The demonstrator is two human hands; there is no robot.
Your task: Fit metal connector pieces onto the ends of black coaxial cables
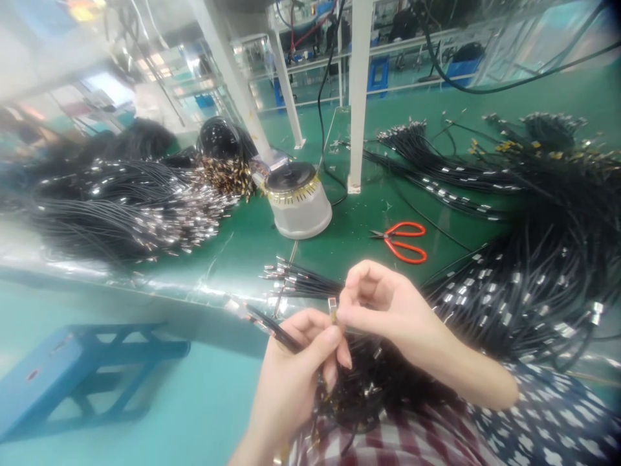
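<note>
My left hand [295,369] is closed around a few thin black cables [274,328], whose metal ends stick out to the upper left. Its thumb and fingertips meet just below a small metal connector [332,304]. My right hand [388,310] pinches at that connector from the right, thumb against curled fingers. Exactly how the connector joins a cable is hidden by the fingertips. Behind the hands, a small bunch of black cables [310,283] lies on the green bench with its metal tips to the left. More black cables [373,369] are heaped below the hands, over the lap.
A white round tub [301,217] ringed with gold pins stands beyond the hands. Orange-handled scissors [387,237] lie right of it. Large cable piles [121,207] cover the left, and cable bundles [524,285] the right. A white post [359,97] rises behind; a blue stool [43,375] stands lower left.
</note>
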